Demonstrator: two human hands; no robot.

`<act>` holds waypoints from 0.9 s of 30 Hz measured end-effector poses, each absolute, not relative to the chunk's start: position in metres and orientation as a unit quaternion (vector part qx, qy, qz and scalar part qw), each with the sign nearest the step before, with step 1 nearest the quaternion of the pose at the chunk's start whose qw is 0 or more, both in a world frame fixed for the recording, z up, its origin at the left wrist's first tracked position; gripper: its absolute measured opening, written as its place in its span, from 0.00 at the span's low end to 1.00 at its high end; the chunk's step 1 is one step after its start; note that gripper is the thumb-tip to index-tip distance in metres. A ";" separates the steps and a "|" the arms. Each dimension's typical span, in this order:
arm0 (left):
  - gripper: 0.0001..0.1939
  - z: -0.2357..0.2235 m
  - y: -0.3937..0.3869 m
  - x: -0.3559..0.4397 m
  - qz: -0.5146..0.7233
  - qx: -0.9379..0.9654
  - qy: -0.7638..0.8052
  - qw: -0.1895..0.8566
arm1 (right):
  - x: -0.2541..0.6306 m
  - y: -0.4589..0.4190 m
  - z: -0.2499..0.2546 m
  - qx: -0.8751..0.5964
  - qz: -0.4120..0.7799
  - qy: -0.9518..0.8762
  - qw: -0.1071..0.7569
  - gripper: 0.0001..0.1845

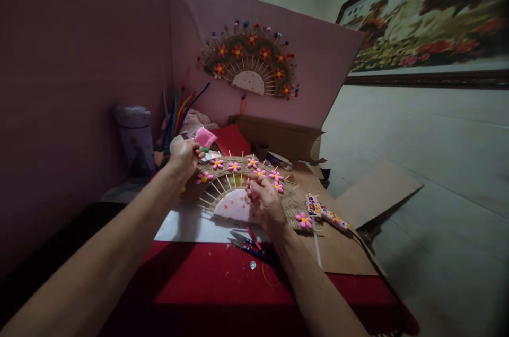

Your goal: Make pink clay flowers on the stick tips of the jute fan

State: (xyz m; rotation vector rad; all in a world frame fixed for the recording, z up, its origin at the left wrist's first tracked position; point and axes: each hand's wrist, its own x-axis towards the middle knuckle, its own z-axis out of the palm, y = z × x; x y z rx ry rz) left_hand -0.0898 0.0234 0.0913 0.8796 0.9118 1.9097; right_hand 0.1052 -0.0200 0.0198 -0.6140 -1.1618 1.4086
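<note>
A fan-shaped craft piece (294, 201), wrapped in twine and dotted with pink flowers with yellow centres, lies on the table. Thin sticks radiate from its white half-round base (234, 207), which has red spots. Beyond its upper left edge is my left hand (186, 155), fingers pinched together beside a small green item (204, 149) and a pink packet (205, 137). What that hand holds is too small to name. My right hand (265, 200) is over the fan's middle, its fingers curled; a bit of pink shows at them, but I cannot make out what it is.
Scissors (248, 245) lie in front on the red tablecloth (191, 273). A flower-patterned glue gun (328, 215) with a cord rests on cardboard (342, 252) at right. A finished-looking fan (248, 61) hangs on the pink board behind. Pipe cleaners (181, 111) stand at left.
</note>
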 end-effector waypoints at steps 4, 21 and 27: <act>0.03 0.066 -0.002 -0.053 0.700 0.353 0.384 0.487 | 0.104 -0.022 0.017 -0.259 0.525 -0.554 0.592 0.18; 0.11 0.022 -0.055 -0.012 0.613 0.329 0.304 0.651 | 0.105 -0.037 0.011 -0.353 0.063 -0.762 0.539 0.21; 0.14 0.019 -0.050 -0.019 0.664 0.313 0.351 0.582 | 0.106 -0.041 0.016 -0.328 0.033 -0.781 0.531 0.15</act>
